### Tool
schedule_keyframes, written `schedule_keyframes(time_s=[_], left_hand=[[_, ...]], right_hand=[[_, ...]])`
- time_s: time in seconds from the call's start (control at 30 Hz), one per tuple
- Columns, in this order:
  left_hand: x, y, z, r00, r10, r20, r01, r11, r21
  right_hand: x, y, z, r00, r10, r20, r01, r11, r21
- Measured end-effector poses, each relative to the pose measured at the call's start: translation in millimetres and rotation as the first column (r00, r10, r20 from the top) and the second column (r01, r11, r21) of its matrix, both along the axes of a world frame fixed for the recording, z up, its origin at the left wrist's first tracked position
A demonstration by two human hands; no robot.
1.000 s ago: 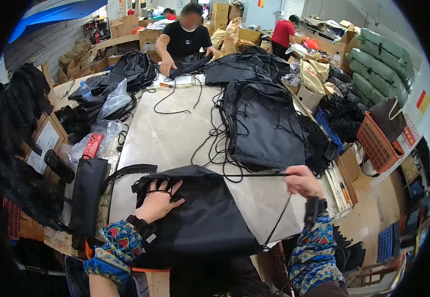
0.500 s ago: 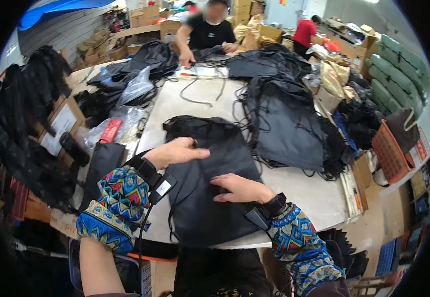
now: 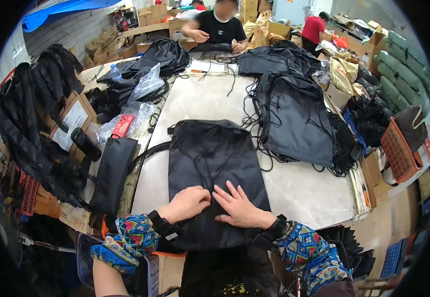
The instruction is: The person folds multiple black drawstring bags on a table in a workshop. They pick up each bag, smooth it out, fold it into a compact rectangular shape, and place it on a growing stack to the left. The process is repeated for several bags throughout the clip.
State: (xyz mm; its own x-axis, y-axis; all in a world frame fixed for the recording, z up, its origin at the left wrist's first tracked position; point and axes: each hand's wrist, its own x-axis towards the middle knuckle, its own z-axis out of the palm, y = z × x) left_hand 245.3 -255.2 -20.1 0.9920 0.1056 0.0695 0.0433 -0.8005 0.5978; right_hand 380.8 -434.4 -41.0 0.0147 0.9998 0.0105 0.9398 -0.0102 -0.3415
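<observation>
since half a second ago, the left hand (image 3: 188, 204) has come toward the near edge of the table (image 3: 299, 198) to lie just beside the right hand (image 3: 239, 208), and across the table a co-worker's hand (image 3: 201, 36) has lifted.

the black drawstring bag (image 3: 227, 171) lies flat on the table, left of its middle and reaching its near edge, with thin cords (image 3: 206, 161) trailing down its face. the right hand rests on the cloth, palm down, fingers spread. the left hand's fingers are curled close together; its tips are partly hidden, so i cannot tell whether they pinch a cord.

the bag looks light, soft and limp, probably a little slippery, and hardly fragile; it would likely crease and slide rather than hold a shape. the side seams or the doubled top hem seem the best hold, while the loose cords look apt to snag.

counted: two hands on one bag; one stack of black bags (image 3: 299, 121) on the table's right; one long black pouch (image 3: 113, 173), one red case (image 3: 123, 125) and one black cylinder (image 3: 85, 144) along its left side; one orange basket (image 3: 398, 151) beyond its right edge; one worker in red (image 3: 314, 30) past its far right corner.
</observation>
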Motion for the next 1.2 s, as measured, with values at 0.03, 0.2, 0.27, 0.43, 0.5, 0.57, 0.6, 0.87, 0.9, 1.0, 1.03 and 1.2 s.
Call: schedule_keyframes(time_s=[0.03,0.2,0.27,0.43,0.5,0.57,0.6,0.87,0.9,1.0,1.03,1.2], left_hand=[[3,-2,7,0.999,-0.006,-0.032,0.006,1.0,0.009],[-5,48,2,0.715,0.674,0.187,-0.65,0.739,-0.176],[3,77,-10,0.642,0.767,-0.009,-0.693,0.576,-0.433],[15,112,-27,0.68,0.675,-0.284,-0.587,0.269,-0.764],[14,113,-36,0.722,0.647,-0.245,-0.475,0.206,-0.855],[7,108,-37,0.75,0.634,-0.188,-0.387,0.191,-0.902],[2,108,-37,0.758,0.623,-0.193,-0.455,0.292,-0.841],[0,65,28,0.835,0.398,0.38,-0.234,0.882,-0.41],[5,46,39,0.862,0.253,0.44,-0.202,0.966,-0.16],[20,29,40,0.905,-0.041,0.424,-0.033,0.986,0.164],[28,30,37,0.907,-0.116,0.404,0.041,0.981,0.188],[48,47,42,0.968,0.172,0.182,-0.124,0.96,-0.251]], right_hand=[[8,-4,4,0.997,0.025,-0.076,-0.024,1.0,0.004],[86,-8,36,0.581,-0.516,-0.63,0.672,0.741,0.013],[112,-2,36,0.425,-0.588,-0.688,0.812,0.583,0.003],[140,28,14,0.282,-0.47,-0.836,0.665,0.724,-0.183],[140,28,11,0.093,-0.428,-0.899,0.682,0.686,-0.256],[134,26,8,-0.054,-0.34,-0.939,0.705,0.653,-0.277],[136,24,2,0.0,-0.348,-0.937,0.701,0.669,-0.248],[151,20,-22,0.13,-0.324,-0.937,0.672,0.724,-0.157],[145,22,-16,0.126,-0.321,-0.939,0.687,0.711,-0.151],[135,18,-16,0.419,-0.395,-0.818,0.822,0.547,0.157],[135,10,-19,0.532,-0.458,-0.712,0.827,0.461,0.321],[80,-36,23,0.989,-0.103,0.105,0.053,0.918,0.393]])
